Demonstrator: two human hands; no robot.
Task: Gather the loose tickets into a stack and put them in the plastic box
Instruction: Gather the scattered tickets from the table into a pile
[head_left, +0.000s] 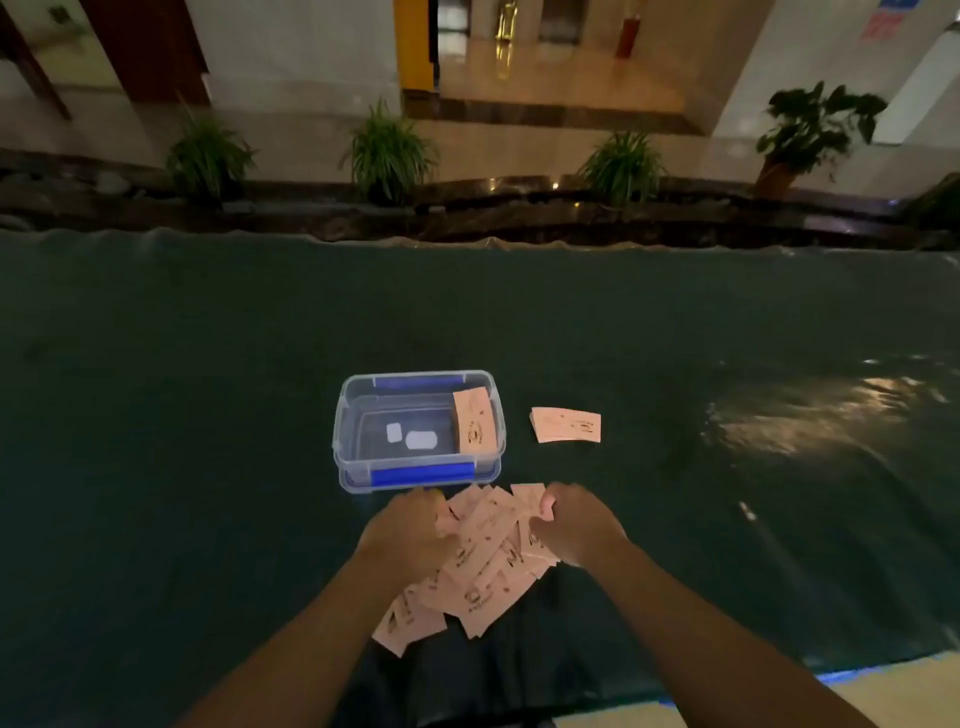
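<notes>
Tickets: a loose, overlapping pile of pale pink rectangular paper tickets (480, 566) lies on the dark green cloth-covered bench (208, 415), just in front of the clear rectangular plastic box with blue latch handles (363, 457). Left hand (410, 535) rests palm-down on the left edge of the pile, fingers curled over several tickets; whether it actually pinches any I cannot tell. Right hand (576, 522) sits at the right edge of the pile, fingers bent and gripping the far-right tickets near its thumb. Both forearms come in from the bottom of the frame, bare. Box is open, no lid on it, and one neat stack of pink tickets (474, 428) leans upright against its right inner wall; two small white labels (410, 436) show on the bottom. A second squared stack of pink tickets (566, 425) lies flat on the bench right of the box, well apart from the loose pile. Glare patch on the cloth at far right. Behind the bench: a dark stone ledge with several green potted plants (389, 150).
</notes>
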